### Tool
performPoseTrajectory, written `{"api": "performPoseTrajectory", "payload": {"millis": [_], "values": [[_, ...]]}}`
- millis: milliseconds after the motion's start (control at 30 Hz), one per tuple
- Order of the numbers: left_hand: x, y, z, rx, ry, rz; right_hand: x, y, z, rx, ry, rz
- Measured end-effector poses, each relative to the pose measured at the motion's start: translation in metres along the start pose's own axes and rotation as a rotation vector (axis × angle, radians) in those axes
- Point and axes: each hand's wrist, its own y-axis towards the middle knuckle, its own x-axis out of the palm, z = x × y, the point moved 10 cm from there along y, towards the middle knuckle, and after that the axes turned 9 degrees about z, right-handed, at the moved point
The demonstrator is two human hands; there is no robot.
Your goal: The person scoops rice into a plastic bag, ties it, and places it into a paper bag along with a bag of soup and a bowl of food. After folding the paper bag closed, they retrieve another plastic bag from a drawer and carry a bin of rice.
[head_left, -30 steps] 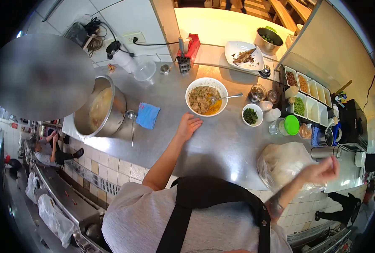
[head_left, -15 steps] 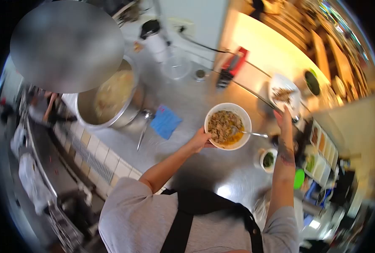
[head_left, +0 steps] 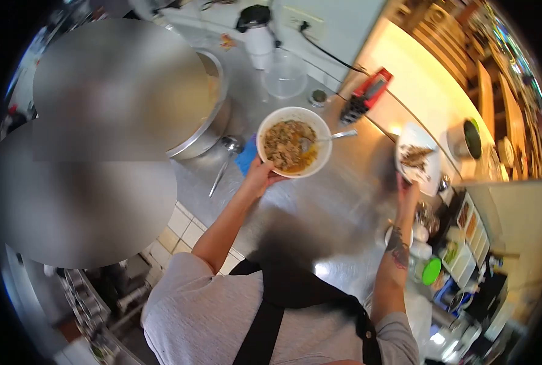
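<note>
My left hand (head_left: 260,176) grips the near rim of a white bowl (head_left: 293,142) filled with noodles, meat and orange broth, lifted above the steel counter (head_left: 319,207); a metal spoon (head_left: 333,136) rests in the bowl with its handle pointing right. To the right, my right hand (head_left: 407,190) holds the near edge of a white plate (head_left: 418,159) with brown scraps on it.
A big steel pot (head_left: 213,115) stands left of the bowl, a ladle (head_left: 226,154) and blue cloth (head_left: 245,156) beside it. Behind are a clear tub (head_left: 284,77), a red tool (head_left: 368,92) and a metal pot (head_left: 465,140). Condiment trays (head_left: 465,237) and a green lid (head_left: 431,271) sit at right.
My left hand took the bowl's rim and carried it left and up off the counter. My right hand swung from the plastic bag up to the white plate and grasped it.
</note>
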Motion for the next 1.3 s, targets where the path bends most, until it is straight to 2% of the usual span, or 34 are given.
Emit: {"api": "performPoseTrajectory", "payload": {"millis": [100,167,200,367,433,567,633,667,733,800,833,867,933,967,1000,1067,1167,1300], "values": [[0.006,0.006,0.006,0.036,-0.021,-0.051,0.003,-0.099,0.018,0.079,-0.019,0.117],[0.013,0.01,0.002,0.035,-0.088,-0.036,0.003,-0.158,0.029,0.049,-0.041,0.041],[0.015,0.012,-0.002,0.032,-0.122,-0.019,0.004,-0.195,0.029,0.068,-0.095,0.133],[0.012,0.021,0.004,0.139,-0.149,-0.042,-0.014,-0.316,0.058,0.142,-0.248,0.08],[0.009,0.032,0.002,0.148,-0.231,-0.069,-0.024,-0.351,0.072,0.159,-0.265,0.09],[0.003,0.057,-0.015,-0.001,-0.304,-0.074,-0.047,-0.389,0.112,0.257,-0.311,0.037],[-0.009,0.046,-0.024,-0.056,-0.268,0.035,-0.044,-0.403,0.124,0.311,-0.293,-0.043],[-0.011,0.04,-0.027,-0.08,-0.248,0.08,-0.042,-0.409,0.129,0.359,-0.377,-0.125],[-0.021,0.012,-0.026,0.045,-0.083,0.19,-0.035,-0.42,0.123,0.428,-0.537,-0.269],[-0.027,-0.024,-0.017,0.207,0.051,0.28,-0.031,-0.425,0.117,0.414,-0.755,-0.445],[-0.029,-0.04,-0.009,0.331,0.126,0.321,-0.03,-0.428,0.108,0.394,-0.85,-0.498],[-0.023,-0.063,0.008,0.584,0.237,0.286,-0.032,-0.43,0.104,0.373,-0.917,-0.532],[-0.025,-0.084,0.026,0.628,0.156,0.356,-0.046,-0.431,0.099,0.198,-0.988,-0.548],[0.002,-0.128,0.05,0.852,0.412,0.376,-0.051,-0.432,0.105,0.137,-1.068,-0.572],[0.015,-0.15,0.059,0.986,0.476,0.382,-0.056,-0.437,0.098,0.079,-1.072,-0.574],[0.047,-0.189,0.066,1.149,0.444,0.232,-0.075,-0.446,0.099,0.051,-1.128,-0.623],[0.094,-0.245,0.056,1.233,0.382,0.037,-0.098,-0.471,0.067,-0.004,-1.177,-0.617],[0.166,-0.34,-0.013,1.312,0.305,-0.204,-0.175,-0.523,0.003,-0.143,-1.108,-0.473]]}}
